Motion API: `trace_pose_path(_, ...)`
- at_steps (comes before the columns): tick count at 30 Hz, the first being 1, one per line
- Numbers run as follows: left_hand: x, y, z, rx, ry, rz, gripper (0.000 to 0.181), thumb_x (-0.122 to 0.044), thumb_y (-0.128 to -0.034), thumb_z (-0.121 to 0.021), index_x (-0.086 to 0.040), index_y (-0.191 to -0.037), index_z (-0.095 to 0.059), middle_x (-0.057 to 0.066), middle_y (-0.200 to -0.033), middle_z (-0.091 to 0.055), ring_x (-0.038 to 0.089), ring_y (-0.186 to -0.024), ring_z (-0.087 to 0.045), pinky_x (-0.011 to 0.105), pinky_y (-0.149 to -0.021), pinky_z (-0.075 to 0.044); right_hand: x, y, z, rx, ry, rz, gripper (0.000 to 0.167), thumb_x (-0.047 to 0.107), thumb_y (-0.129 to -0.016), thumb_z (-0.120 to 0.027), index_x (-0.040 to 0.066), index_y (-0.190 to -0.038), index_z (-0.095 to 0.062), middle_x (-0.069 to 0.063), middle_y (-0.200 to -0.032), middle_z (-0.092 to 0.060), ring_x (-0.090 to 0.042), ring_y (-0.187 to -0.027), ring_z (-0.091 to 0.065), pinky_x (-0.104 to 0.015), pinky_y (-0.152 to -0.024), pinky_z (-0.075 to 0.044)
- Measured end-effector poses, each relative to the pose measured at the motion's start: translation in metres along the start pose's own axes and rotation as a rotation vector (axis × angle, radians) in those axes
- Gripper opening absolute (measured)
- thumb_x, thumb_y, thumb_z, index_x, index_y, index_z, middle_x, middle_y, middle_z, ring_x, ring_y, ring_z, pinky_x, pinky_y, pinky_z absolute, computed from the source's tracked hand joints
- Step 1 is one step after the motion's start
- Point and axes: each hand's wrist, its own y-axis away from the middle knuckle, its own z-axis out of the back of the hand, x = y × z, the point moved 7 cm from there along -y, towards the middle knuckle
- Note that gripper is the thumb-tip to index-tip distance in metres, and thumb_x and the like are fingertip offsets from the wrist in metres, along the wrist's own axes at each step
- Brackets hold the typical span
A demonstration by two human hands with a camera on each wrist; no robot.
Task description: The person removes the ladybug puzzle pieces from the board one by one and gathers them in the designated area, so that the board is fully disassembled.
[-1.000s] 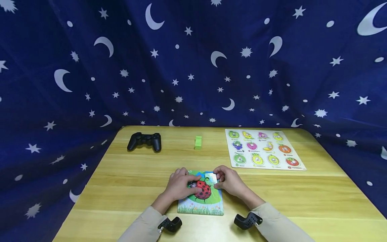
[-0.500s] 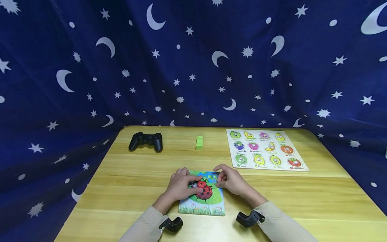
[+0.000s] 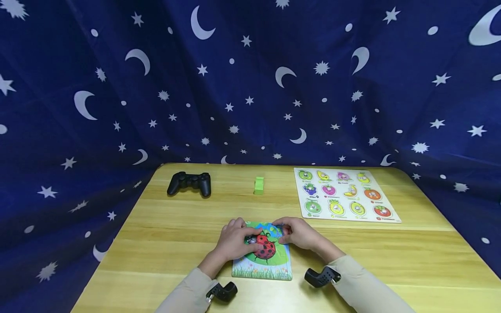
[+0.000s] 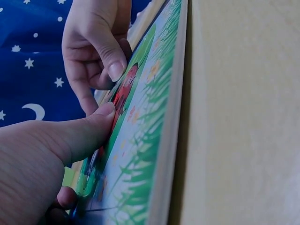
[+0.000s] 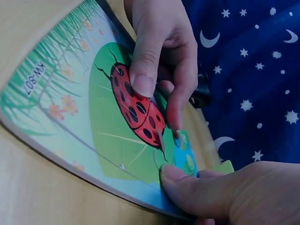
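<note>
A ladybug puzzle [image 3: 262, 272] lay flat on the table [image 3: 156, 248], well in from the far edge. The left hand [image 3: 232, 241] rested on it, thumb on the red ladybug [image 3: 266, 249], index finger spread from the thumb. The right hand [image 3: 300, 234] bent over the puzzle's far right corner, thumb and index finger slightly apart; whether they held a piece I could not tell. A fruit board [image 3: 339, 192] lay by the table's far right corner, a green block [image 3: 258, 185] near the far edge, a game controller [image 3: 189, 183] toward the far left corner.
</note>
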Motion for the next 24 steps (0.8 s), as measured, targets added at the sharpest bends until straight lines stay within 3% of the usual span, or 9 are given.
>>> trace_pose_path(13,0.002,0.000,-0.002,-0.012,-0.002,0.004,0.047,-0.053,-0.0798,-0.076,-0.035,-0.123,-0.070,-0.007,-0.084,-0.031,0.011,-0.079,-0.028,0.029,-0.072,-0.021,-0.002,0.009,0.002,-0.128,-0.052,0.075,0.038,0.003,-0.077,-0.080,0.005,-0.109,-0.060,-0.009,-0.087,-0.061,-0.004,-0.069,-0.048,-0.019,-0.063,-0.043)
trace_pose_path(24,0.000,0.000,0.000,-0.004,0.002,-0.004,0.048,-0.052,-0.0801,-0.075,-0.033,-0.124,-0.070,-0.007,-0.084,-0.031,0.012,-0.079,-0.027,0.029,-0.072,-0.021,-0.004,0.016,0.006,-0.199,0.003,0.099,0.039,0.007,-0.081,-0.078,-0.002,-0.117,-0.066,-0.001,-0.083,-0.063,0.001,-0.068,-0.049,-0.019,-0.063,-0.045)
